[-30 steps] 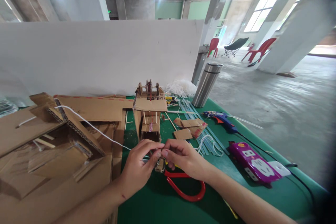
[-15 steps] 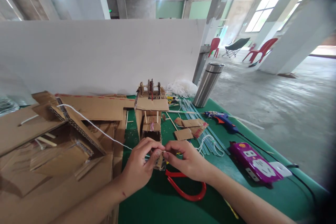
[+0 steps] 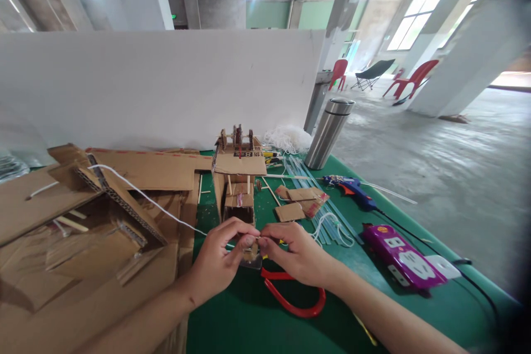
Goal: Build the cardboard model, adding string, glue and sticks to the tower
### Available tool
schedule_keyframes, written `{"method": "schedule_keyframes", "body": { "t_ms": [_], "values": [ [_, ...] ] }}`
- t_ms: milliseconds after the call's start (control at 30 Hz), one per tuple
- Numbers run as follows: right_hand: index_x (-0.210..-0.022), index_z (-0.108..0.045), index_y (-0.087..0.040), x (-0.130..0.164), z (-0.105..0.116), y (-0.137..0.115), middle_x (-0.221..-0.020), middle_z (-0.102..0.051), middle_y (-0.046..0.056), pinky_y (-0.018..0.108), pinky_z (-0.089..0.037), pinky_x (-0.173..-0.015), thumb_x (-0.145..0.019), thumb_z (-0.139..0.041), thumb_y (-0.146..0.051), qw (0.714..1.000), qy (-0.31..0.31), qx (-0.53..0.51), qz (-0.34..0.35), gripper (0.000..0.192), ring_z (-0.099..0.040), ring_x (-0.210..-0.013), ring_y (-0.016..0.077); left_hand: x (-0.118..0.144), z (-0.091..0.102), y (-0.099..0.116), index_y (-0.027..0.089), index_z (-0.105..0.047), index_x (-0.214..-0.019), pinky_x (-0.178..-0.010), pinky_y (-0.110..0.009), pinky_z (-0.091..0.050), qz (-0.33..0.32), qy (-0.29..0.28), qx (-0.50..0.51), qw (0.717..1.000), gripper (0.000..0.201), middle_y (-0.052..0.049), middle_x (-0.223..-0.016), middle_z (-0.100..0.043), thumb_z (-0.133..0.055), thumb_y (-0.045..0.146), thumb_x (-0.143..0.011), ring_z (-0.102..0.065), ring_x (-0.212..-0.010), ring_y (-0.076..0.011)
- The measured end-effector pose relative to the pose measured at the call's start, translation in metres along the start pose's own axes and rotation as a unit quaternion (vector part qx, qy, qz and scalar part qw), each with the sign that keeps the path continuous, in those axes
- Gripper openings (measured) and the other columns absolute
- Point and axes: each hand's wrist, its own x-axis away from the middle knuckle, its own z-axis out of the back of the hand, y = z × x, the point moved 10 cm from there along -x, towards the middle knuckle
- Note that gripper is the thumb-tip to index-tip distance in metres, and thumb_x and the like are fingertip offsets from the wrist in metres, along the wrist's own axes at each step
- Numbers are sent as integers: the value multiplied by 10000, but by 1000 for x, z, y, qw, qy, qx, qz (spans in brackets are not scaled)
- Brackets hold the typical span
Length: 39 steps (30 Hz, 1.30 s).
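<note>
A white string (image 3: 166,210) runs from the cardboard structure on the left into the fingers of my left hand (image 3: 222,257), which pinch it. My right hand (image 3: 296,249) is closed too, its thumb and fingertips meeting those of the left; the string's end between them is too small to make out clearly. Behind my fingers stands a cardboard model (image 3: 240,163) with sticks and small discs on top. A small piece of it shows just below my fingertips, partly hidden. Red scissor-like handles (image 3: 296,310) lie beneath my right hand.
Large cardboard parts (image 3: 124,298) cover the left side. To the right lie a blue glue gun (image 3: 352,191), a purple power strip (image 3: 404,260), clear glue sticks (image 3: 305,182) and cardboard scraps (image 3: 302,202). A steel flask (image 3: 329,135) stands near the table's far edge.
Both hands stay almost in place, still pinched together. The string and the cardboard structure on the left have shifted very slightly left.
</note>
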Motion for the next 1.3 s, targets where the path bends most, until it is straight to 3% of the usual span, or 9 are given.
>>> {"method": "schedule_keyframes", "body": {
  "t_ms": [300,733,1033,1300],
  "values": [
    [-668,-538,-191,0,-2,4,-606,-536,-24,224,-359,-525,-974,-460,-358,999,0,-48,-17,358,-468,-562,108,1,2,8,207,-664,-913,-750,-253,-471,-22,14,-31,999,161,-34,-900,-661,-529,275,-969,-628,-837,-165],
    [-702,-536,-176,2,-9,21,-628,-490,-24,236,-342,-542,-914,-539,-423,981,-21,-172,-82,326,-411,-590,108,3,2,3,201,-727,-974,-713,-239,-488,-19,21,-5,1000,178,-29,-855,-695,-571,283,-950,-652,-786,-148],
    [-712,-546,-174,0,-16,32,-610,-462,-40,233,-301,-507,-873,-589,-422,973,-34,-195,-116,299,-364,-558,94,-1,0,-12,172,-719,-893,-713,-258,-516,74,9,33,997,179,-46,-867,-746,-618,320,-889,-678,-797,-179],
    [-750,-572,-170,2,-22,45,-633,-533,-25,244,-401,-545,-830,-646,-538,956,-52,-247,-150,383,-488,-577,109,0,-8,-29,159,-714,-924,-697,-269,-515,141,-25,94,985,212,-63,-904,-744,-632,342,-856,-670,-798,-188]
  ]
}}
